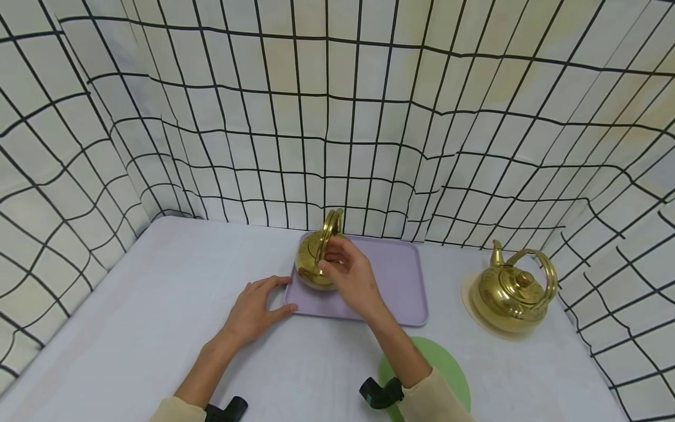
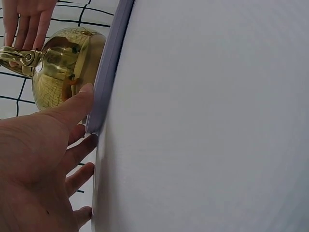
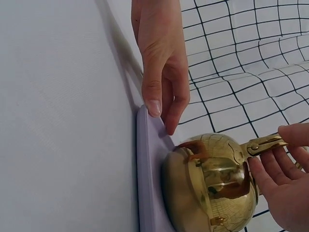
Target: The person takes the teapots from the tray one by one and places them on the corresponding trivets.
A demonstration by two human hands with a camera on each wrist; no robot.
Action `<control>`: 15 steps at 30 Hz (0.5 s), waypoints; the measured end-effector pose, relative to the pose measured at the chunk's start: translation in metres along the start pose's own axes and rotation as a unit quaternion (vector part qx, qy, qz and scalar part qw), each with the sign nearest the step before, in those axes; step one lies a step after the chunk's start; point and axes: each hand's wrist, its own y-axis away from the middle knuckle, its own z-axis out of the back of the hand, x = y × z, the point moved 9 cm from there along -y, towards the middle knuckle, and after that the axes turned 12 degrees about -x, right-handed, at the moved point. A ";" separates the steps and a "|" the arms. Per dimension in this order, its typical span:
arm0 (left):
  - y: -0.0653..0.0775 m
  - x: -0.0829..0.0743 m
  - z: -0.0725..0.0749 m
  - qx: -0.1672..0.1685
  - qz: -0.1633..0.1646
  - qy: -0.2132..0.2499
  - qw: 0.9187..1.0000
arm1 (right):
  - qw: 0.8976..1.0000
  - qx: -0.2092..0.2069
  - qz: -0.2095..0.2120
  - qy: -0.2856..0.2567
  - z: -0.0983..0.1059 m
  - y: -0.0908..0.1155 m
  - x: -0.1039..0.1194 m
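A brass teapot (image 1: pixel 310 264) sits upright at the left end of a lilac tray (image 1: pixel 392 281). My right hand (image 1: pixel 354 275) is at its raised handle (image 3: pixel 263 145), fingers bent round it; the grip is partly hidden. In the left wrist view, the right hand's fingers (image 2: pixel 29 29) show behind the handle. My left hand (image 1: pixel 252 310) rests at the tray's near left corner, its thumb and forefinger spread and touching the rim, the other fingers loosely extended. No object is enclosed in that hand.
A second brass teapot (image 1: pixel 508 296) stands on a round beige mat (image 1: pixel 469 293) to the right. Beneath my right forearm lies a round green mat (image 1: pixel 445 369). The white table (image 1: pixel 158 281) ends at a checked cloth wall (image 1: pixel 295 117) behind and at both sides.
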 end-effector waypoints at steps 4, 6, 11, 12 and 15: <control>0.000 0.000 0.000 -0.001 -0.003 -0.004 1.000 | 1.000 -0.013 -0.005 -0.001 0.000 -0.002 -0.001; 0.000 0.000 -0.001 0.000 -0.002 -0.005 1.000 | 1.000 -0.021 -0.008 -0.001 0.001 -0.003 -0.001; 0.000 0.000 -0.001 0.000 -0.003 -0.006 1.000 | 0.999 -0.041 -0.014 -0.008 0.001 -0.005 0.001; 0.000 0.000 0.000 -0.001 -0.004 -0.006 1.000 | 0.999 -0.045 -0.016 -0.010 0.001 -0.006 0.001; -0.001 -0.001 0.000 -0.005 -0.008 -0.005 1.000 | 0.998 -0.054 -0.018 -0.011 0.001 -0.007 0.000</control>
